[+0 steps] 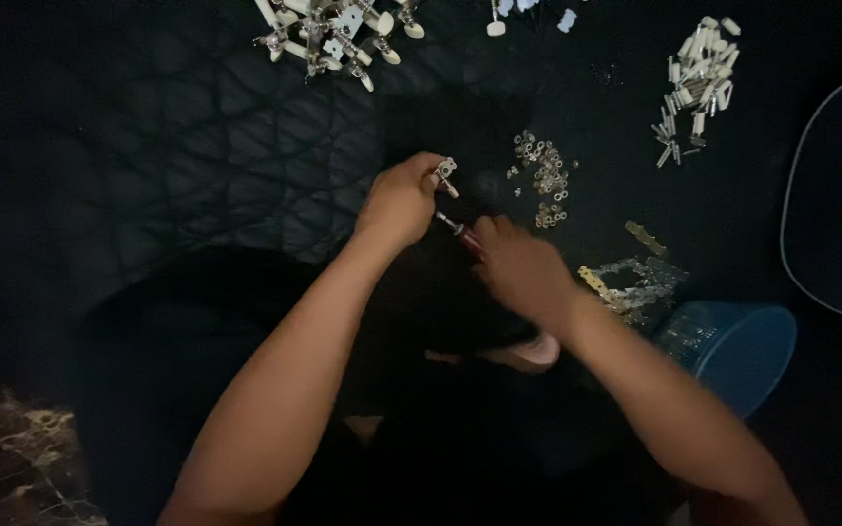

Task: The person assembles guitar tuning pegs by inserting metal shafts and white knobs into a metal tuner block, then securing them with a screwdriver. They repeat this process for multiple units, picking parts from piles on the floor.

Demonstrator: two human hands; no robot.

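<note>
Item: small metal tuner part (446, 173), pinched at the fingertips of the left hand (403, 203), whose grip is closing tightly around it above the middle of the dark cloth (197, 146). Right hand (518, 265) is wrapping shut on a screwdriver (456, 229), its tip sitting just below the part. Risk: the tip is likely slipping off the tiny part, jabbing fingers or dropping it among the loose washers (544, 177) nearby.

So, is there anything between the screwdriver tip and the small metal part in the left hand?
Nothing visible: the screwdriver in the right hand points straight at the small metal part held by the left hand.
</note>
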